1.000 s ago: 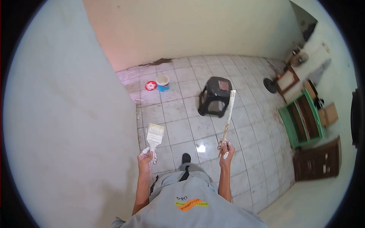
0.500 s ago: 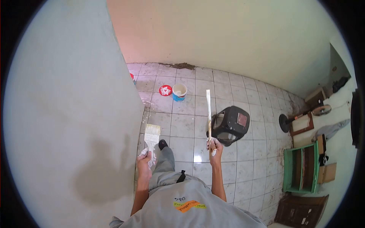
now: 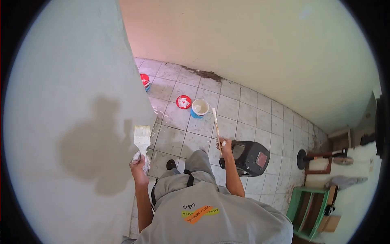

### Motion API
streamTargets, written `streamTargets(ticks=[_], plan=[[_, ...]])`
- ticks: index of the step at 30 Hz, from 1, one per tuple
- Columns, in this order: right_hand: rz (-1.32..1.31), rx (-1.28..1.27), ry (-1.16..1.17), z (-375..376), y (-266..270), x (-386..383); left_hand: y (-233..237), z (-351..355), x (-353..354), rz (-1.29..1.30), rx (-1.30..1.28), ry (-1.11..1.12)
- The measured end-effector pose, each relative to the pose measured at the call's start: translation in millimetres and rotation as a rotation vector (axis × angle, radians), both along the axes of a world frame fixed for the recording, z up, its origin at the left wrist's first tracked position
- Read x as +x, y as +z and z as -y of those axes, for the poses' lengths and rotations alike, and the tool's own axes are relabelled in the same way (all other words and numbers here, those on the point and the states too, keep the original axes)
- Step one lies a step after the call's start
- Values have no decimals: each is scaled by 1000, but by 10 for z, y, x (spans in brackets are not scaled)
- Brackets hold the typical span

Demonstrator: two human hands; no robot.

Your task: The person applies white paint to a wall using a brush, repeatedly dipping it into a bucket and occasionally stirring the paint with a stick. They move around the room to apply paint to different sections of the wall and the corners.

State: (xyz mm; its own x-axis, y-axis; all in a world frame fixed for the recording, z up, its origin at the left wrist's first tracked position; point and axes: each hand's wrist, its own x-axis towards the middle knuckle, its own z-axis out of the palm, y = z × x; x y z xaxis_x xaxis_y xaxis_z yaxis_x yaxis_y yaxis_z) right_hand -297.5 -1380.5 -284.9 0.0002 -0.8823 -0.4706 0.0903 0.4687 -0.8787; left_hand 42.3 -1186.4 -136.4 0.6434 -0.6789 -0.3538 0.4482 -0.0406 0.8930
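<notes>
My left hand [image 3: 139, 167] is closed around the handle of a wide paintbrush [image 3: 142, 138], its pale bristles pointing up beside the grey-white wall [image 3: 93, 69]. White paint smears the handle and my fingers. In my right hand [image 3: 225, 148] is a long thin stick [image 3: 216, 125], coated white at its upper end and brown lower down. The stick's tip overlaps the edge of a paint bucket [image 3: 197, 115] in this view. Beside that bucket, a red lid [image 3: 183, 102] spotted with white paint lies on the tiles.
A dark plastic stool [image 3: 250, 159] stands right of my right hand. Another red-lidded bucket [image 3: 145, 80] shows past the wall's edge. To the right are a standing fan [image 3: 302, 158] and a green shelf unit [image 3: 308, 211]. White splatters mark the tiled floor [image 3: 168, 136] near the wall.
My view has turned, and the buckets and stool sit differently in it. The brush has shifted left and up along the wall side. The stick now leans left, its tip nearer the bucket.
</notes>
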Motion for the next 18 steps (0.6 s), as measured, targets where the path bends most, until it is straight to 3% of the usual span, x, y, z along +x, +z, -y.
streamTargets(ticks=[6, 18], plan=[[14, 133, 77, 1577, -624, 140, -234, 571, -137, -21, 89, 253], [81, 451, 127, 3689, -1589, 355, 500, 2169, -993, -51, 307, 405]])
